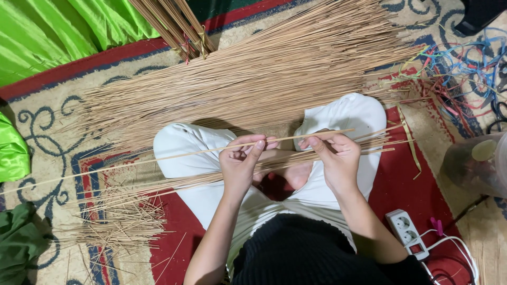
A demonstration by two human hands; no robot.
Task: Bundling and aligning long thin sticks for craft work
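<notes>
A patterned carpet [47, 113] covers the floor. A large fan of thin palm-leaf ribs [253, 74] lies across it, just beyond the person's crossed legs in white trousers [348, 113]. A smaller layer of ribs [132, 192] rests over the lap. A white power strip [406, 232] sits near the right elbow. The left hand [240, 163] and right hand [335, 155] each pinch a single long rib [200, 151], fingers clenched on it, held level above the lap.
</notes>
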